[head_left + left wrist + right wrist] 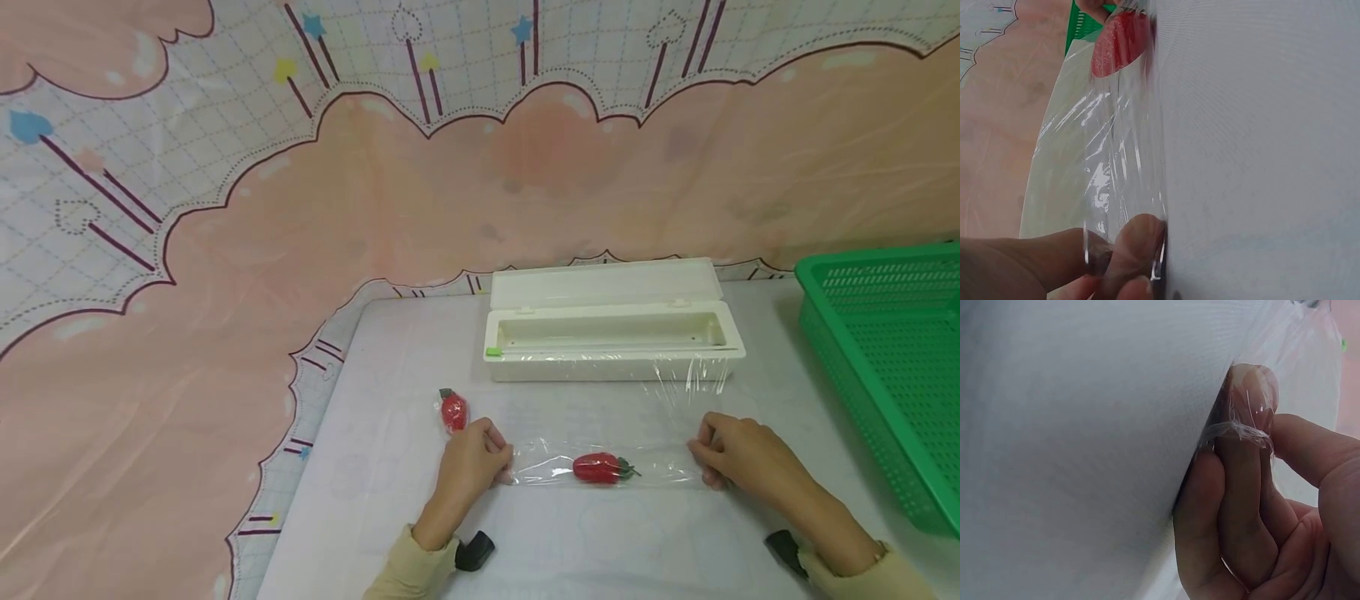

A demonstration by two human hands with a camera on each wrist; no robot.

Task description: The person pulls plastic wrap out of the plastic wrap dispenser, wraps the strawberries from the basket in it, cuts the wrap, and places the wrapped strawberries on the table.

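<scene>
A red strawberry (596, 468) with a green leafy top lies wrapped in a strip of clear cling film (667, 465) close over the table. My left hand (471, 461) pinches the left end of the strip between thumb and fingers. At the other end, my right hand (746, 457) pinches the film, its bunched edge (1241, 432) showing over the fingers in the right wrist view. In the left wrist view the strawberry (1121, 42) sits beyond the thumb, under shiny folds. A second film-wrapped strawberry (453, 411) lies just behind my left hand.
Behind the hands stands a white cling film dispenser (600, 367), lid raised, with a green slider (492, 352) at its left front. Film hangs over its front right edge. A green plastic basket (862, 367) is at the right, near my right forearm.
</scene>
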